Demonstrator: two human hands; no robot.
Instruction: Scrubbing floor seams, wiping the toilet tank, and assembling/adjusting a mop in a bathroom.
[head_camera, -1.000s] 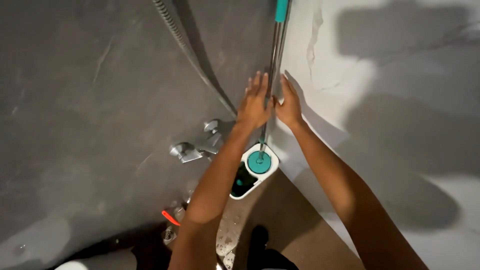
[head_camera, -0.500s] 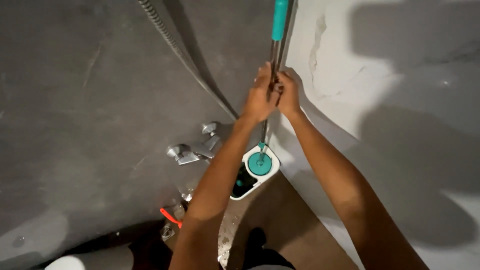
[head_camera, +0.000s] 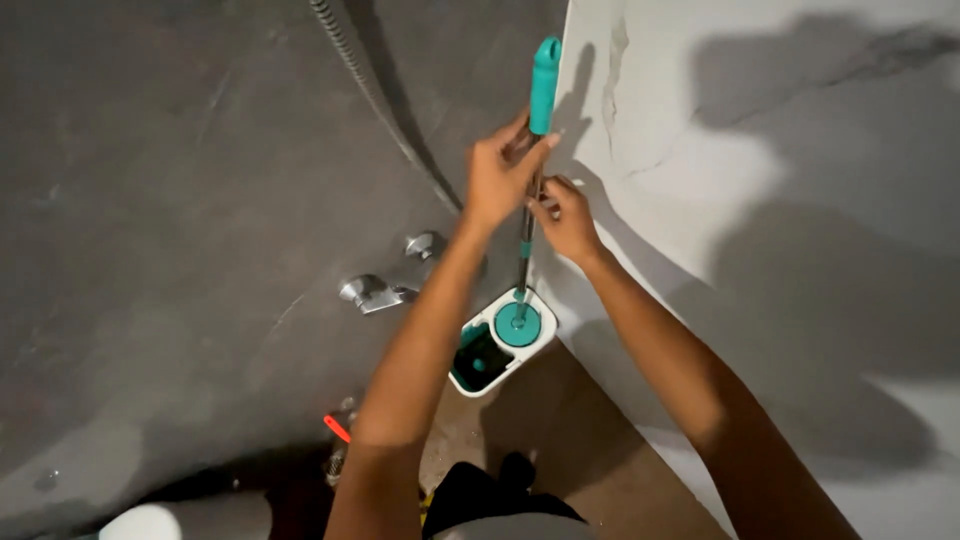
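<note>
Together, both hands clamp their grip around the upright mop handle, bucket below.

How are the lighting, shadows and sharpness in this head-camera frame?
Head view: hard light from behind throws dark arm shadows on the white wall; the grey wall stays dim; left hand, right hand and mop handle are fairly sharp; edges bend slightly.

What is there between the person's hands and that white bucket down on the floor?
In the head view, only the thin metal mop pole runs down from the left hand and right hand to the round teal mop head in the white plastic bucket.
</note>
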